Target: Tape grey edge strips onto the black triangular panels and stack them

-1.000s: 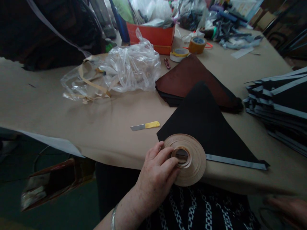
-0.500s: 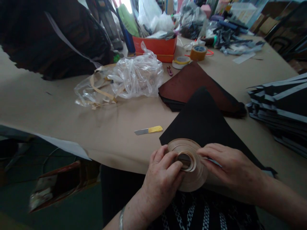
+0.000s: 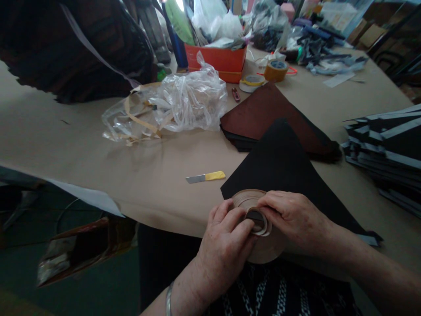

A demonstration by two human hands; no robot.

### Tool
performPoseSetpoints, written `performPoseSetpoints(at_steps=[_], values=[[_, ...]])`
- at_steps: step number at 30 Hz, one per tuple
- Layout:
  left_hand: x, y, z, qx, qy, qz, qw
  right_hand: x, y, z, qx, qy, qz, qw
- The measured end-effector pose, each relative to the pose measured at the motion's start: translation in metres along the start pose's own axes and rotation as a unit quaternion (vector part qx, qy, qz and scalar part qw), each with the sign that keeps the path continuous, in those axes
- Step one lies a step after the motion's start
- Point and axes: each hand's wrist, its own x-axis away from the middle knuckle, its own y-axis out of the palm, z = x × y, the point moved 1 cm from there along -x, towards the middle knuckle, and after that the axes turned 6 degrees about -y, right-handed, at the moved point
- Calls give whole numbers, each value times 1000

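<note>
The tan tape roll (image 3: 259, 245) lies flat at the near edge of the desk (image 3: 98, 145), resting on the corner of a black sheet (image 3: 283, 171). The left hand (image 3: 223, 245) grips the roll's left side with fingers bent toward its core; the right hand (image 3: 292, 217) lies curled over the top of the roll, apparently pinching at the core. A yellow-handled blade (image 3: 205, 177) lies just left of the sheet; crumpled clear plastic (image 3: 184, 103) sits well apart toward the far edge
</note>
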Motion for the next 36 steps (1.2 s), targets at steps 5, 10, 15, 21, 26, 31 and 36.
performPoseSetpoints(at_steps=[5,10,15,21,26,31,36], values=[[2,0,0,-6,10,5,1000,0,-2,0,-8,13,-11,1000],[2,-1,-1,-11,12,2,1000,2,-6,-1,-25,19,-13,999],[1,1,0,-14,18,14,1000,3,-1,2,-7,9,-25,1000],[3,3,1,-28,20,26,999,-1,2,3,22,-27,-18,999],[1,1,4,-28,15,25,999,0,-1,1,60,-74,-22,995],[1,2,4,-27,19,21,999,2,3,2,54,-83,16,995],[8,-1,-2,-27,28,10,999,10,-11,2,32,-65,89,993]])
